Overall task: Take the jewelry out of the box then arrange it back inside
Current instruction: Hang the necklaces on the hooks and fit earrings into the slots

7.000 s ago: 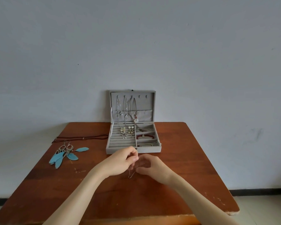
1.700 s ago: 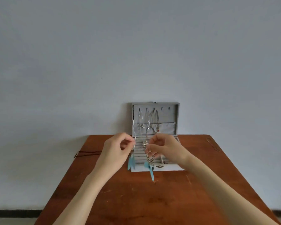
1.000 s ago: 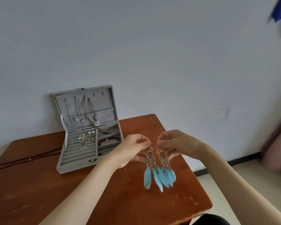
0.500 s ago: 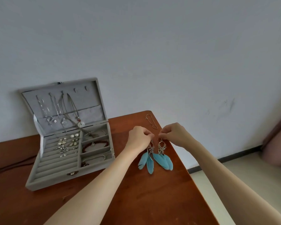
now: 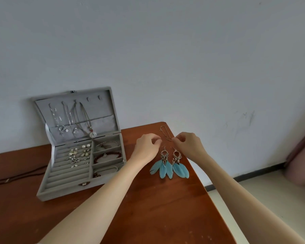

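Plain pale wall behind everything, and up against it a reddish-brown wooden table [image 5: 148,208] that fills the lower part of the shot.

On the left half of the table sits a grey jewelry box [image 5: 63,187] with its lid [image 5: 74,113] propped up against the wall. A few necklaces [image 5: 72,120] hang from hooks inside the lid, one with a round pale pendant at the bottom. The tray part has ring rolls on the left with small earrings and studs [image 5: 77,154] stuck in the upper rows, and compartments on the right: a thin bangle [image 5: 106,143] in the top one, a dark red beaded bracelet [image 5: 106,156] in the next, and something smaller below that I can't make out.

To the right of the box, near the table's right edge, two blue feather earrings [image 5: 169,166] lie flat side by side, hooks pointing toward the wall and feathers toward the camera. A thin metal chain or wire piece [image 5: 165,133] lies just past them, near the back corner.

Both hands are right above the earring hooks. The left hand [image 5: 146,148] has its fingers curled in with the tips bunched together, and the right hand [image 5: 188,143] looks about the same. Neither seems to be gripping the earrings, but it's tight enough there that I honestly can't tell whether a fingertip is touching a hook.

Way over at the left edge a dark cord [image 5: 14,178] trails across the table.
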{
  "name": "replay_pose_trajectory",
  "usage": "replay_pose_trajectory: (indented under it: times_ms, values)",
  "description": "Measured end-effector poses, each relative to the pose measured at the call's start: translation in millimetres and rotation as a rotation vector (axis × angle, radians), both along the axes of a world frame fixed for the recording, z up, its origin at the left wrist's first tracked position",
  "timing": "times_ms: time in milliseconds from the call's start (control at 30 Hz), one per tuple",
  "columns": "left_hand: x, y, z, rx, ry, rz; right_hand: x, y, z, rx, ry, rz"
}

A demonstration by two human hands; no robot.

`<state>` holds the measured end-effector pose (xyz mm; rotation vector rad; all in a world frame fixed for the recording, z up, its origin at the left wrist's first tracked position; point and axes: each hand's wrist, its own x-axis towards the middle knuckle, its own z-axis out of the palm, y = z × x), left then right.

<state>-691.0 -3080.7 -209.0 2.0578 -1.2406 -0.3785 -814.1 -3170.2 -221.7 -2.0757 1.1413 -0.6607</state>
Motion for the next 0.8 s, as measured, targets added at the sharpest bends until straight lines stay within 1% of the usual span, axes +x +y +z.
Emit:
replay_pose_trajectory:
  times_ms: [100, 233, 367, 467, 567, 667, 800]
  values:
    - [6.2, 26.7, 11.6, -0.081, -0.006, 0.003, 10.4, 25.7, 14.4, -0.067, -0.033, 0.037]
    - [24.3, 73.1, 24.2, -0.209, -0.009, 0.065, 35.1, 72.4, 25.6, -0.153, -0.042, 0.175]
    - [54.4, 130.6, 25.8, -0.317, -0.035, 0.156, 69.7, 121.9, 31.1, -0.197, -0.075, 0.321]
    - [88.7, 177.7, 18.8, -0.348, -0.077, 0.275, 103.6, 160.1, 31.8, -0.206, -0.094, 0.42]
    - [125.2, 214.6, 9.3, -0.294, -0.12, 0.386, 134.7, 188.8, 30.5, -0.235, -0.072, 0.514]
    - [164.2, 244.7, -0.8, -0.168, -0.194, 0.475, 167.1, 207.8, 32.3, -0.304, -0.013, 0.587]
    - [206.9, 266.7, -14.6, 0.038, -0.337, 0.456, 209.2, 218.2, 31.8, -0.465, 0.117, 0.642]
